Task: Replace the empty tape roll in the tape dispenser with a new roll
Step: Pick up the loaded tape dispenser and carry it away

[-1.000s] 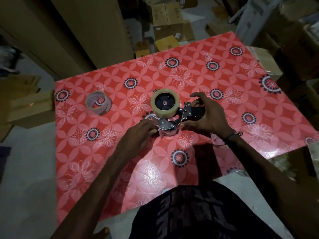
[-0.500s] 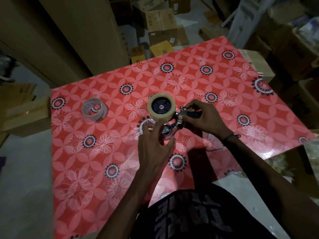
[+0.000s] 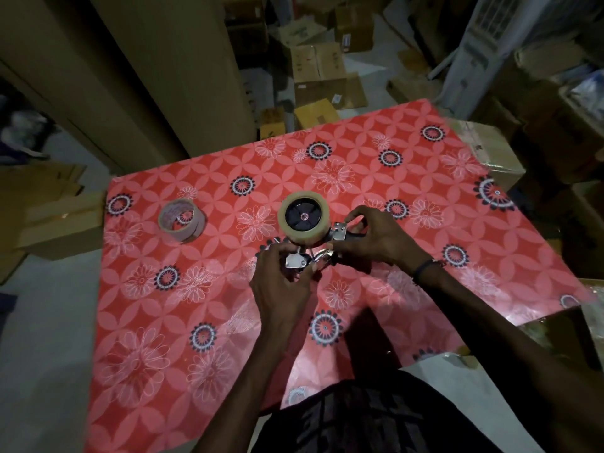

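Observation:
A full roll of clear tape (image 3: 289, 228) sits on the black hub of the metal tape dispenser (image 3: 338, 231), which is held just above the table's middle. My right hand (image 3: 376, 238) grips the dispenser's black handle from the right. My left hand (image 3: 282, 284) is at the dispenser's front end, fingers pinched around its shiny metal roller and blade part. The empty cardboard core (image 3: 180, 220) lies on its side on the table to the left, apart from both hands.
The table carries a red flowered cloth (image 3: 408, 178). Cardboard boxes (image 3: 318, 68) are stacked on the floor behind it, with more boxes (image 3: 55, 217) at the left and tall cardboard sheets (image 3: 157, 67) at the back left.
My left hand moved from the left side of the dispenser to its front end and closed on the metal part. The right hand kept its hold on the handle.

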`<act>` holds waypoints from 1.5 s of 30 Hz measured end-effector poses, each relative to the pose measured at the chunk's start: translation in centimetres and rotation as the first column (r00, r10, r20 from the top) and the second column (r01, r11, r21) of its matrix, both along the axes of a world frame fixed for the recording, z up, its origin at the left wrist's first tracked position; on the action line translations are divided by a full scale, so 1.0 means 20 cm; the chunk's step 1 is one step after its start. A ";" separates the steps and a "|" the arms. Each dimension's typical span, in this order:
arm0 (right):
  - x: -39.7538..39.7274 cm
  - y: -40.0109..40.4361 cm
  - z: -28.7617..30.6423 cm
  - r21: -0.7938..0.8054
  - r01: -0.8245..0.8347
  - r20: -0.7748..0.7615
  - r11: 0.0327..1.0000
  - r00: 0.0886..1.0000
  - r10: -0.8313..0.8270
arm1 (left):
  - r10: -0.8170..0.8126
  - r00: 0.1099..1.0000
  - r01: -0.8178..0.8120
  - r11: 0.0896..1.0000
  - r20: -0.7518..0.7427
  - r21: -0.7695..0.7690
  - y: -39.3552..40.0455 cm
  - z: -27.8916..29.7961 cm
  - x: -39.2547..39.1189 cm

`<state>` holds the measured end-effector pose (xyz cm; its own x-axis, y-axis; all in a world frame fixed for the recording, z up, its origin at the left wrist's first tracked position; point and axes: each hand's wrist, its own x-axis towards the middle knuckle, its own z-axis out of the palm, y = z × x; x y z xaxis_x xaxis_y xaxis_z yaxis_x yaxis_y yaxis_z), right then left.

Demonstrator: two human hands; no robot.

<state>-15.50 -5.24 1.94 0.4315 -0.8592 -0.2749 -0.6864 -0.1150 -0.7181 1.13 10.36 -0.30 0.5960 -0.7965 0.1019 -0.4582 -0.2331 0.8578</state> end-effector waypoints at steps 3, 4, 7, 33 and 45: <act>0.01 -0.01 0.05 -0.032 0.013 -0.053 0.999 0.998 -0.015 | 0.018 0.999 -0.019 0.999 -0.039 -0.037 -0.02 0.01 0.00; 0.01 -0.01 0.07 -0.047 0.012 -0.081 0.999 0.997 -0.016 | 0.010 0.999 -0.012 0.999 -0.037 -0.049 -0.04 0.01 0.00; -0.01 -0.04 0.13 -0.056 0.019 -0.099 0.998 0.995 -0.025 | -0.038 0.999 0.039 0.997 0.019 -0.073 -0.10 0.01 0.02; -0.47 0.08 0.07 -0.193 0.188 0.226 0.963 0.964 -0.143 | -0.250 0.963 0.260 0.961 0.103 -0.095 -0.44 -0.11 -0.30; -0.47 0.18 0.04 -0.323 0.236 0.167 0.917 0.967 -0.190 | -0.185 0.980 0.185 0.983 -0.080 -0.008 -0.38 -0.19 -0.37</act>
